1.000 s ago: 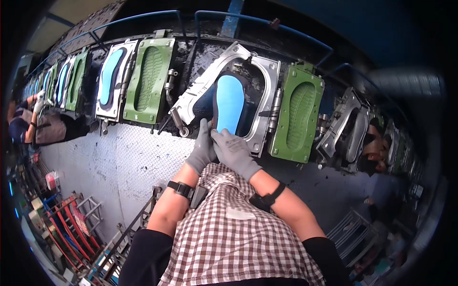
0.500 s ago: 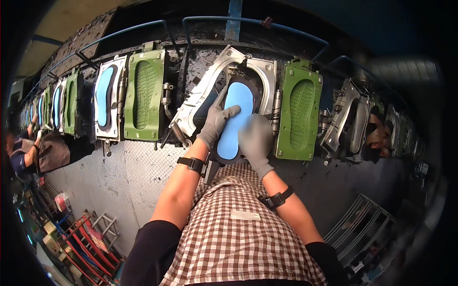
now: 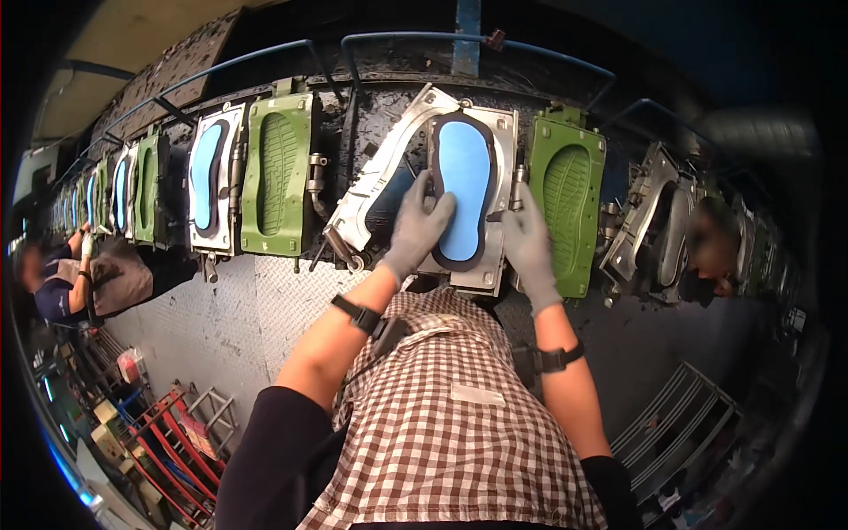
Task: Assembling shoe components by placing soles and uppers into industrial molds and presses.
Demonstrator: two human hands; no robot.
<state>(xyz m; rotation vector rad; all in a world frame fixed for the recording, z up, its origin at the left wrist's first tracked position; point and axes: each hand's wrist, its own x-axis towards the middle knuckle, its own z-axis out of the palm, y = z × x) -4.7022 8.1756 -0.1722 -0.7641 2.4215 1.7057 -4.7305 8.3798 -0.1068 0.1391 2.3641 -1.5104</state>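
Note:
A blue-topped shoe sole (image 3: 464, 190) with a dark rim lies lengthwise in the silver metal mould (image 3: 502, 132) in front of me. My left hand (image 3: 419, 231), in a grey glove, is at the sole's left edge, its thumb by the blue face and its fingers apart from the thumb. On the other side, my right hand (image 3: 530, 252), also gloved, is at the mould's right edge. Its fingers look pinched together beside a small dark bit that I cannot make out. The mould's silver frame (image 3: 389, 177) stands swung aside to the left.
Green mould halves (image 3: 570, 212) with tread patterns flank this one. Another mould with a blue-topped sole (image 3: 208, 177) stands left, a silver mould with a grey sole form (image 3: 673, 238) right. A co-worker (image 3: 97, 274) is far left. Blue rails (image 3: 530, 51) run behind; a red rack (image 3: 177, 450) stands lower left.
The sole has moved away from me and up into the silver mould, where it now lies straighter. My right hand has come off the blue face and moved right to the mould's edge.

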